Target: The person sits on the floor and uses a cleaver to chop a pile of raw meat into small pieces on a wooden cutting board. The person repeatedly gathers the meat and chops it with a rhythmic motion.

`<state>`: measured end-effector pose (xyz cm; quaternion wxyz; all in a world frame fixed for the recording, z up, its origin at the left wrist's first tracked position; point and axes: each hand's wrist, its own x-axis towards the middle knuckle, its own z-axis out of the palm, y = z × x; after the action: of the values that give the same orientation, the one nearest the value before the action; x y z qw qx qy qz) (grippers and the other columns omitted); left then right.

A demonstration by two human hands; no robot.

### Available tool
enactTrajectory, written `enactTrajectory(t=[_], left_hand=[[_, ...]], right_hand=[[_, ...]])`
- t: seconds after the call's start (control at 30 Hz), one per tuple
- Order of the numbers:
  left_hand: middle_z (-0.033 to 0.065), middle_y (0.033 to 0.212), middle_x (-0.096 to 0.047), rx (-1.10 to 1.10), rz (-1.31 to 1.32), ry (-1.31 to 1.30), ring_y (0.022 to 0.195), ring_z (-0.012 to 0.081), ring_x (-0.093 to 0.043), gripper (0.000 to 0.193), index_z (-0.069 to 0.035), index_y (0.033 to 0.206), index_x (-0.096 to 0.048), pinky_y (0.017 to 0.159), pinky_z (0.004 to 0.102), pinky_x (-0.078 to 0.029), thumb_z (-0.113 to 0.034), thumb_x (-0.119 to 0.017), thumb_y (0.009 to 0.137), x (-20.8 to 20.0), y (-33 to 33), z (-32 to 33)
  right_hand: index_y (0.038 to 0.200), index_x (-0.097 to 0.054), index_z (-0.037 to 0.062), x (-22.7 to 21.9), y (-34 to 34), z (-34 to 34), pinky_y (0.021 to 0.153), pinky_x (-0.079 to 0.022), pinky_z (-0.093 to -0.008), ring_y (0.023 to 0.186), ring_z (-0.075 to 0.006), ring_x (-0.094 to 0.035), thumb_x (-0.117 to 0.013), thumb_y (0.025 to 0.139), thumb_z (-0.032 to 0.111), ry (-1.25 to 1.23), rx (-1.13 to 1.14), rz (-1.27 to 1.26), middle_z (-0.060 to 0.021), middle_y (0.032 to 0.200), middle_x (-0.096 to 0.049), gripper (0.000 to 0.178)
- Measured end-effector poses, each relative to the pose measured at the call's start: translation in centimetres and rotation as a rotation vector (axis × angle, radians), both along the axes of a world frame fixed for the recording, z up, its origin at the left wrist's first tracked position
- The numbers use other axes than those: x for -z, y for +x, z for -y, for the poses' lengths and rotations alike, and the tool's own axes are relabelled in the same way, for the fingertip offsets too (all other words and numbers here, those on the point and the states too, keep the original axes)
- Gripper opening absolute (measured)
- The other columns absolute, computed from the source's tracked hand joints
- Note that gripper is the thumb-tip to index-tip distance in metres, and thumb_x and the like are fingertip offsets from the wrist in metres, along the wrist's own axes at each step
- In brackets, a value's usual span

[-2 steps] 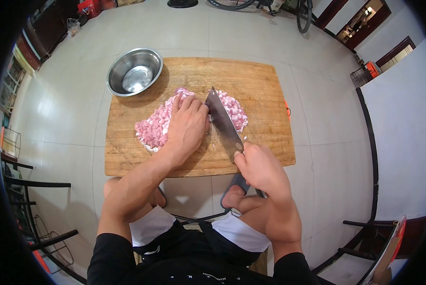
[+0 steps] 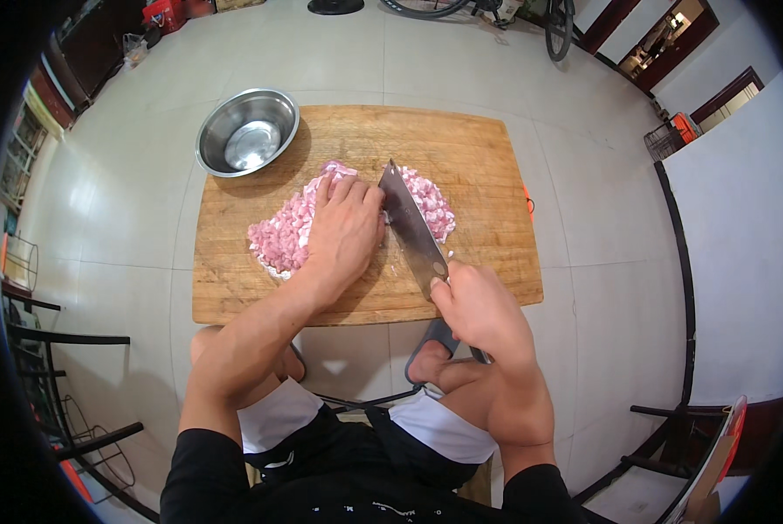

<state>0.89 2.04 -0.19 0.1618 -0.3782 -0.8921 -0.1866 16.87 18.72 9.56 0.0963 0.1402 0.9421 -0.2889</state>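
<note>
Pale pink raw meat, cut into small pieces, lies on a wooden cutting board (image 2: 483, 162) in two heaps. My left hand (image 2: 346, 225) presses down on the left heap of meat (image 2: 283, 234), its fingers curled over it and the fingertips partly hidden. In my right hand (image 2: 479, 306) is the handle of a cleaver (image 2: 412, 229), mostly covered by my grip. The broad blade slants up and leftward, close beside my left fingers. Right of the blade sits the other heap of diced meat (image 2: 430, 205), with a few tiny bits scattered nearby.
A steel bowl (image 2: 220, 131) rests at the board's far left corner and overhangs its edge. My knees and slippered feet are below the near edge. Black metal frames (image 2: 86, 337) stand at the left, a white wall (image 2: 741, 244) at the right, and a bicycle (image 2: 559, 31) far back.
</note>
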Motion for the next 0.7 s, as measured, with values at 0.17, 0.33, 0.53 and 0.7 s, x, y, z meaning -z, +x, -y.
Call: enactTrajectory(t=[0.17, 0.33, 0.53, 0.7], left_hand=[[0.0158, 0.126, -0.070, -0.024, -0.004, 0.058, 0.133, 0.0353, -0.060, 0.051, -0.002, 0.135, -0.063, 0.121, 0.0531, -0.041, -0.022, -0.081, 0.092, 0.1, -0.5, 0.5], [0.0183, 0.125, -0.068, -0.051, 0.031, 0.011, 0.128, 0.0368, -0.059, 0.050, 0.000, 0.133, -0.066, 0.114, 0.0513, -0.044, -0.023, -0.081, 0.091, -0.8, -0.5, 0.0], [0.0134, 0.118, -0.072, 0.001, 0.020, 0.035, 0.123, 0.0336, -0.063, 0.027, -0.004, 0.113, -0.077, 0.111, 0.0499, -0.045, -0.023, -0.081, 0.093, -0.5, -0.6, 0.5], [0.0080, 0.108, -0.077, 0.052, -0.007, 0.084, 0.122, 0.0310, -0.067, 0.016, -0.008, 0.105, -0.080, 0.113, 0.0489, -0.046, -0.019, -0.080, 0.093, -0.4, -0.3, 0.6]], right_hand=[[0.090, -0.065, -0.0096, 0.7, -0.3, -0.5, 0.056, -0.058, -0.0450, 0.053, -0.0296, -0.073, -0.059, 0.108, 0.022, -0.080, 0.046, -0.007, -0.0211, 0.066, -0.069, 0.037], [0.091, -0.066, -0.0093, -0.1, 0.0, -1.1, 0.055, -0.057, -0.0438, 0.052, -0.0272, -0.072, -0.060, 0.107, 0.023, -0.056, 0.093, -0.015, -0.0192, 0.067, -0.070, 0.037], [0.092, -0.068, -0.0096, -0.7, 0.1, -0.8, 0.063, -0.057, -0.0502, 0.065, -0.0372, -0.072, -0.062, 0.106, 0.024, -0.065, 0.112, -0.027, -0.0251, 0.074, -0.071, 0.037], [0.096, -0.072, -0.0095, -0.9, 0.2, 0.0, 0.081, -0.058, -0.0634, 0.088, -0.0569, -0.073, -0.062, 0.105, 0.026, -0.084, 0.098, -0.034, -0.0365, 0.088, -0.072, 0.038]])
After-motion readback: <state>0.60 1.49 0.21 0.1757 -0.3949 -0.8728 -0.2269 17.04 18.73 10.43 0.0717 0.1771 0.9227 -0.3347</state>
